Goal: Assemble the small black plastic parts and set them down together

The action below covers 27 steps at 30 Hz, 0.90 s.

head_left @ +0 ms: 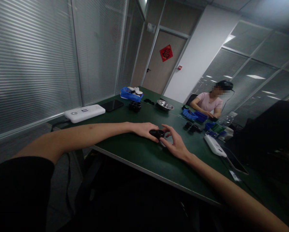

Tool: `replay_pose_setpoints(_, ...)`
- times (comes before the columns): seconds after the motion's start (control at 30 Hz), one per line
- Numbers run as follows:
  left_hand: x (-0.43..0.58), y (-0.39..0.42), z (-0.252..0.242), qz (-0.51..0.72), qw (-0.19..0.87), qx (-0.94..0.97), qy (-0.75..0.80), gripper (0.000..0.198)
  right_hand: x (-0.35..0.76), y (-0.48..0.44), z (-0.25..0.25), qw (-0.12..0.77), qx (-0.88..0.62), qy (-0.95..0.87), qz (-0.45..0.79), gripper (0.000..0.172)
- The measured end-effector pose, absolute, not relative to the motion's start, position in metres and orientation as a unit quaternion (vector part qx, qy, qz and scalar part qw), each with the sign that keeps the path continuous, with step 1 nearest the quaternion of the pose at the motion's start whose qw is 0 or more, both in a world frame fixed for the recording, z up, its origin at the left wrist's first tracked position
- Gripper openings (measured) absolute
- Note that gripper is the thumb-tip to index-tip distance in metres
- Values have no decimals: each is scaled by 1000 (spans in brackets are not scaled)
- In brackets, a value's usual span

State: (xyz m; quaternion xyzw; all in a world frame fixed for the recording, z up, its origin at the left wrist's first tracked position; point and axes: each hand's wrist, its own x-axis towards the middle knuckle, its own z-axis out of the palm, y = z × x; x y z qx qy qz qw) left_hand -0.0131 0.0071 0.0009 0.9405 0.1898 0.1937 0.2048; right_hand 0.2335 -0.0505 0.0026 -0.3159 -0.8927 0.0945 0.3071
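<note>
forearms (81,140), both bare, are stretched over a green table (132,156). near its front edge, a small black part (155,133) is held between the thumb and fingers of the left hand (145,129). by the right hand (174,143), thumb and forefinger are kept apart about the part's ring-like end; whether it is touched cannot be told. to the right, a white power bank (214,145) is placed beside a tablet (235,161); to the left, another power bank (85,113) is set near a dark phone (112,105). farther off, black pieces (135,106), a metal bowl (165,105) and a filled blue tray (131,94) are seen. beyond, a co-worker (210,101) is seated, and a door (167,58) is marked with a red sign (166,53).
</note>
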Motion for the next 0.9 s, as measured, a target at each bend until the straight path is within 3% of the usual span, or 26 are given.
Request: replay_pose_setpoints(0.9, -13, 7, 0, 203, 221, 934, 192, 60, 235, -49, 0, 306, -310, -896, 90, 55)
